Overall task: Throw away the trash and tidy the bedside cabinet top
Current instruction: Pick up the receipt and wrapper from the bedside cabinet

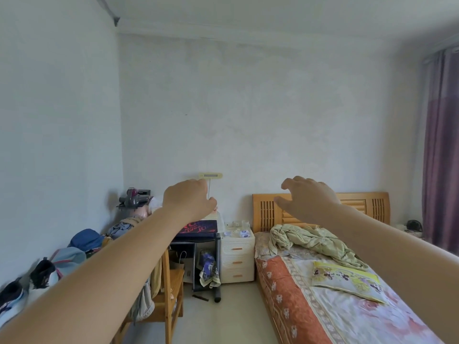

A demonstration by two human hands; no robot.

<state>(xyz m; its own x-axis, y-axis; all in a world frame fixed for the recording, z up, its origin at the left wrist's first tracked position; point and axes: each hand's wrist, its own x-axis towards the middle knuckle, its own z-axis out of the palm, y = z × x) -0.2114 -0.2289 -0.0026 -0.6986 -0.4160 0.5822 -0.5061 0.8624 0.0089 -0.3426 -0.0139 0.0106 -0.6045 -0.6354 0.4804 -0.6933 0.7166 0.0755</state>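
Note:
A white bedside cabinet [237, 256] with three drawers stands far across the room, between a dark desk and the bed. Small white items [244, 233] and clear cups [239, 223] lie on its top; they are too small to identify. Both my arms stretch forward at chest height, well short of the cabinet. My left hand [188, 201] is loosely curled with nothing visible in it. My right hand [306, 197] has its fingers spread and holds nothing.
A dark desk [198, 230] with a mat and lamp [210, 175] sits left of the cabinet. A wooden chair [169, 304] draped with clothes stands in front. Bags and clothes pile along the left wall. The bed [335, 294] fills the right; bare floor [231, 316] runs between.

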